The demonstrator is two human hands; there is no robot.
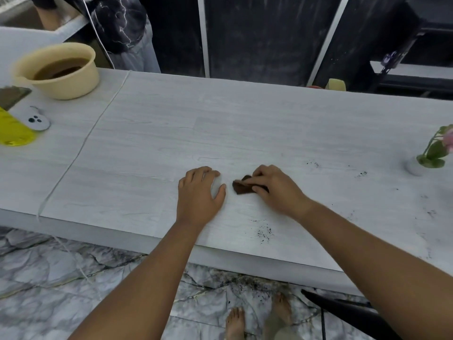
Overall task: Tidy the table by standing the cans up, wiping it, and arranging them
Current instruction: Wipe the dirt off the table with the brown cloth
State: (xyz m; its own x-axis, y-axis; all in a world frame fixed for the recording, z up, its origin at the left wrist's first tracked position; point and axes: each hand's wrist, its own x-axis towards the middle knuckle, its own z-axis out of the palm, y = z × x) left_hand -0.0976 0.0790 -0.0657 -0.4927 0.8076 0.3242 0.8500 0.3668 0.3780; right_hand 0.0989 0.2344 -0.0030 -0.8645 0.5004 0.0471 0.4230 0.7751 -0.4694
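Note:
My right hand (274, 186) presses a small dark brown cloth (241, 187) flat onto the pale wood-grain table (159, 143). My left hand (199, 190) rests palm down on the table just left of the cloth, fingers slightly curled, holding nothing. Dark crumbs (264, 233) lie near the front edge, and more specks (316, 164) are scattered to the right. No cans are in view.
A cream bowl (57, 69) of brown liquid stands at the back left, beside a yellow sheet (14, 131) and a small white device (38, 121). A white cord (83, 143) crosses the table. A small plant pot (416, 165) stands at the right. Another person stands behind the table.

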